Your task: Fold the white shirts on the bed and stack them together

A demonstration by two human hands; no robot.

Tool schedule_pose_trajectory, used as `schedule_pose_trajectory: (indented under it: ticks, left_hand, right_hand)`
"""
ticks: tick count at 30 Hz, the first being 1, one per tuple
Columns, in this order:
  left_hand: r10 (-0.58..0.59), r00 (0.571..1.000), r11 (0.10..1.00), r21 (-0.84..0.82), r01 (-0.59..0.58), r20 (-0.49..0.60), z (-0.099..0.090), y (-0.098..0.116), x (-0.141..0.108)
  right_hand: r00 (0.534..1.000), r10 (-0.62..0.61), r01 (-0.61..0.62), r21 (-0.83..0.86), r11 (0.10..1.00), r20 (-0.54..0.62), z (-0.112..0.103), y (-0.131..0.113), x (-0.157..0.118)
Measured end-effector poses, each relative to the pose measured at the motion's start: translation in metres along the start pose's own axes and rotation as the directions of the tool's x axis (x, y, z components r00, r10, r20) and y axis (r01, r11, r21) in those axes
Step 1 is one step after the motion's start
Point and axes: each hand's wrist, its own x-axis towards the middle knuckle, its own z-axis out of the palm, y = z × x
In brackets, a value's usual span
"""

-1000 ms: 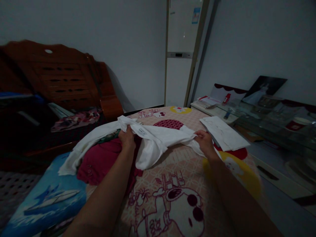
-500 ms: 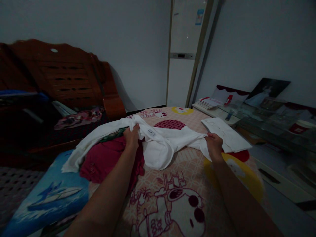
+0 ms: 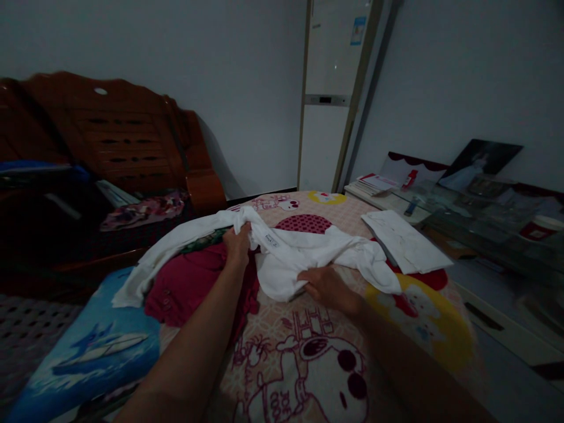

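Observation:
A white long-sleeved shirt point(image 3: 284, 258) lies spread across a patterned bedspread point(image 3: 335, 320), its neck label facing up. My left hand point(image 3: 238, 241) is closed on the shirt near the collar, at the left shoulder. Lower on the front edge, my right hand point(image 3: 326, 286) pinches the cloth by the hood or neck flap. One sleeve stretches left over a crumpled dark red garment point(image 3: 189, 282); the other sleeve lies loose to the right, near a folded white garment point(image 3: 400, 241).
A blue cloth with a shark print point(image 3: 97, 346) lies at front left. Behind it is a wooden bench point(image 3: 127, 135) with clothes on it. On the right, a glass-topped table point(image 3: 480, 205) holds papers, a cup point(image 3: 540, 228) and a photo. A tall white cabinet unit point(image 3: 326, 141) stands at the back.
My right hand has let go of the right sleeve end and moved left to the shirt's front edge. The sleeve now lies slack. My left hand keeps its hold near the collar.

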Motion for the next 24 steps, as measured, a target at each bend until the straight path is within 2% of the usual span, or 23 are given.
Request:
schedule_pose_trajectory:
  ticks: [1,2,3,5,7,8,10,13,15,17,19,21,23,24]
  left_hand:
    - [-0.007,1.0,1.0,0.014,0.007,0.001,0.0,0.0,0.0]
    - [-0.016,1.0,1.0,0.027,0.016,0.009,0.0,0.001,0.0]
    - [-0.03,0.999,0.999,0.039,0.029,0.034,0.0,0.003,-0.001]
    - [-0.078,0.988,0.995,0.064,0.07,0.132,0.001,0.006,-0.004]
    - [-0.133,0.958,0.989,0.097,0.111,0.255,0.003,0.008,-0.009]
    - [-0.158,0.939,0.985,0.111,0.13,0.305,0.004,0.008,-0.011]
    - [-0.196,0.907,0.979,0.12,0.162,0.372,0.005,0.008,-0.015]
    - [-0.214,0.875,0.977,0.101,0.188,0.434,0.005,0.007,-0.016]
    - [-0.193,0.877,0.981,0.075,0.178,0.441,0.005,0.007,-0.016]
    - [-0.156,0.881,0.987,0.042,0.153,0.447,0.003,0.008,-0.016]
    - [-0.112,0.851,0.993,0.032,0.111,0.512,0.002,0.01,-0.019]
    - [-0.077,0.763,0.997,0.063,0.048,0.641,0.0,0.011,-0.022]
    - [-0.067,0.629,0.991,0.123,-0.046,0.775,0.0,0.01,-0.026]
    - [-0.076,0.566,0.982,0.16,-0.1,0.821,0.0,0.008,-0.027]
  right_hand:
    - [0.994,0.061,-0.059,0.03,0.998,-0.091,-0.005,0.005,0.0]
    - [0.969,0.148,-0.132,0.089,0.987,-0.2,-0.011,0.012,-0.001]
    - [0.917,0.253,-0.209,0.167,0.964,-0.31,-0.019,0.02,-0.002]
    - [0.752,0.436,-0.295,0.34,0.893,-0.494,-0.036,0.038,-0.005]
    - [0.589,0.564,-0.344,0.451,0.823,-0.579,-0.05,0.056,-0.01]
    - [0.54,0.6,-0.345,0.495,0.798,-0.591,-0.054,0.064,-0.013]
    - [0.508,0.644,-0.289,0.59,0.753,-0.573,-0.059,0.075,-0.016]
    - [0.531,0.659,-0.234,0.656,0.717,-0.532,-0.06,0.077,-0.017]
    - [0.557,0.653,-0.282,0.623,0.73,-0.513,-0.059,0.072,-0.015]
    - [0.601,0.621,-0.356,0.527,0.772,-0.503,-0.056,0.063,-0.014]
    - [0.673,0.553,-0.395,0.393,0.83,-0.492,-0.052,0.053,-0.012]
    - [0.771,0.443,-0.352,0.274,0.895,-0.458,-0.046,0.042,-0.008]
    - [0.86,0.303,-0.241,0.196,0.951,-0.41,-0.039,0.032,-0.005]
    - [0.889,0.238,-0.188,0.162,0.969,-0.391,-0.037,0.029,-0.003]
